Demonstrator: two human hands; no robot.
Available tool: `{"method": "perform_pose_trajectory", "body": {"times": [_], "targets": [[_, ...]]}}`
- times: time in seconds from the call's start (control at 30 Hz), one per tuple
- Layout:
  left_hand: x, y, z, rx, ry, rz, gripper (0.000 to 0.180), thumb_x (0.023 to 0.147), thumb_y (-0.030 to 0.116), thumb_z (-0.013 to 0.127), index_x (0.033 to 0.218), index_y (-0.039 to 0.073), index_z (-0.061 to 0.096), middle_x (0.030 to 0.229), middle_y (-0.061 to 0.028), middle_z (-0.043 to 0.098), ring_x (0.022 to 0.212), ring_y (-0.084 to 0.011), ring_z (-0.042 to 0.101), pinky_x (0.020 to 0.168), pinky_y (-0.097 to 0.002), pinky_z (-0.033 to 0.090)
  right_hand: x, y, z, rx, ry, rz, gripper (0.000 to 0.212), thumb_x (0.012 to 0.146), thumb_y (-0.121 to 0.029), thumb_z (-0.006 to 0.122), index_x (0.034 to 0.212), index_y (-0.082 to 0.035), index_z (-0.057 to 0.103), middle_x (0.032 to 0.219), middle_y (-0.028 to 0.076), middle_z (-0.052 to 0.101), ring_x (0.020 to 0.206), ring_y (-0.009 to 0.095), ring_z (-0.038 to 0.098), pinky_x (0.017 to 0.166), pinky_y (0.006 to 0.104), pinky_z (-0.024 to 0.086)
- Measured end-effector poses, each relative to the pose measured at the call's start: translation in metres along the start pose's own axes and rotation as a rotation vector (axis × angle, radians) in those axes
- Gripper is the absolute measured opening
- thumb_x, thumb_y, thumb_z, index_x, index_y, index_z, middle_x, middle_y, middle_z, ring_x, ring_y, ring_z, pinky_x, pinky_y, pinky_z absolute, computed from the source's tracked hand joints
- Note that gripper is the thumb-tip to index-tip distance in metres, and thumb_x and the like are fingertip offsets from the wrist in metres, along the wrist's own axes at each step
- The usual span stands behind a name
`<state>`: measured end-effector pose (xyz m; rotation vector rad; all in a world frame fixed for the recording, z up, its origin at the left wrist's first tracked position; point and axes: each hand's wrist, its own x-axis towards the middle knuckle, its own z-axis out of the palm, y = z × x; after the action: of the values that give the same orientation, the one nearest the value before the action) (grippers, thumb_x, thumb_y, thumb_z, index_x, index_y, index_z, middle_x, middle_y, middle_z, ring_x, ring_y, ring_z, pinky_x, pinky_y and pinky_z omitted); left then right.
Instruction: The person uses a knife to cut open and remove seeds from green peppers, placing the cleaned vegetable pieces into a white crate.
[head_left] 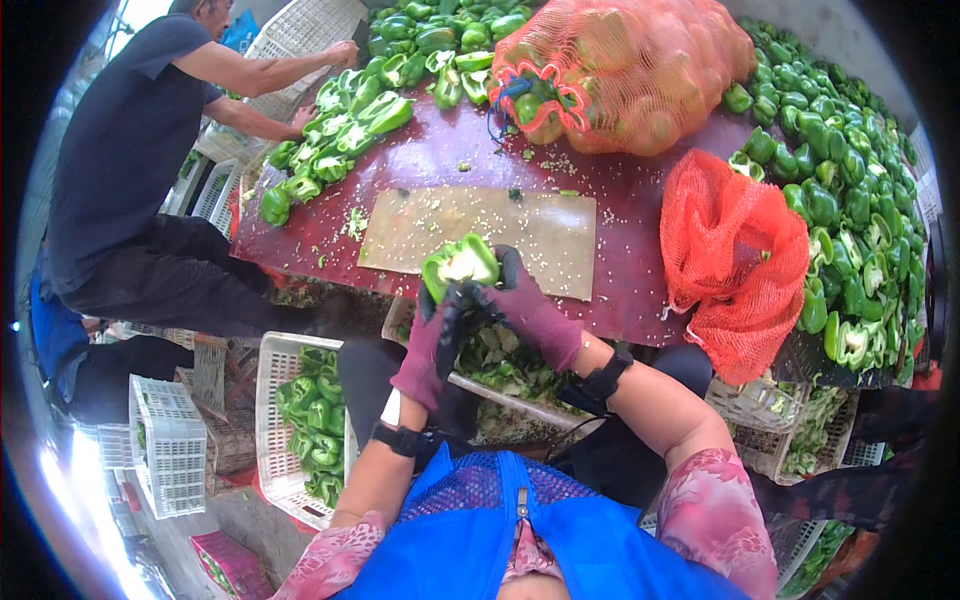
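Note:
Both my hands wear maroon gloves with black fingers, and they meet over the near edge of the table. A cut green bell pepper [466,262] is held between them, its pale seedy inside facing up. My left hand [432,338] closes round it from below and the left. From the right, my right hand [525,305] grips it, the thumb near the cut face. Some fingers are hidden, and I cannot tell whether they hold anything else. Just beyond lies a tan board [480,220] scattered with seeds. A small white piece [391,406] shows at my left wrist.
A full orange mesh sack [640,75] stands on the maroon table [630,200], with an emptier red mesh bag [735,260] nearer me. Peppers [840,180] heap at the right. Below, a white crate [275,440] holds peppers. Another person [130,150] reaches over peppers at far left.

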<state>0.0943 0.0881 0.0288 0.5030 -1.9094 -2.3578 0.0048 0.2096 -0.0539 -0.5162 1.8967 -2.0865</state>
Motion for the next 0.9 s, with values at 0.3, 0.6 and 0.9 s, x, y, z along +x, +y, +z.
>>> {"method": "perform_pose_trajectory", "body": {"times": [0.3, 0.6, 0.9], "targets": [[0.013, 0.005, -0.029, 0.433, 0.099, 0.251, 0.032, 0.097, 0.022, 0.053, 0.120, 0.001, 0.057, 0.109, -0.0066, 0.063, 0.094, -0.0156, 0.061, 0.082, -0.0282, 0.049, -0.002, -0.067, -0.020, -0.614, -0.069, -0.362, 0.057, 0.074, -0.026, 0.072, 0.123, -0.008, 0.048, 0.118, 0.016, 0.054, 0.103, 0.035, 0.058, 0.084, 0.0422, 0.050], [0.024, 0.003, -0.039, 0.428, 0.128, 0.241, 0.021, 0.092, 0.012, 0.059, 0.110, 0.001, 0.061, 0.099, -0.0035, 0.064, 0.088, -0.0091, 0.057, 0.079, -0.0245, 0.047, -0.007, -0.083, -0.021, -1.028, -0.282, -0.531, 0.056, 0.074, -0.034, 0.072, 0.118, -0.008, 0.051, 0.105, 0.013, 0.058, 0.090, 0.031, 0.063, 0.074, 0.0422, 0.052], [0.018, 0.009, -0.039, 0.332, -0.064, 0.289, 0.048, 0.078, 0.001, 0.072, 0.122, 0.000, 0.054, 0.111, -0.0052, 0.062, 0.097, -0.0122, 0.058, 0.086, -0.0270, 0.048, -0.009, -0.070, -0.021, -0.926, -0.206, -0.521, 0.057, 0.076, -0.038, 0.069, 0.117, -0.002, 0.051, 0.099, 0.016, 0.060, 0.087, 0.032, 0.064, 0.073, 0.0418, 0.053]]}}
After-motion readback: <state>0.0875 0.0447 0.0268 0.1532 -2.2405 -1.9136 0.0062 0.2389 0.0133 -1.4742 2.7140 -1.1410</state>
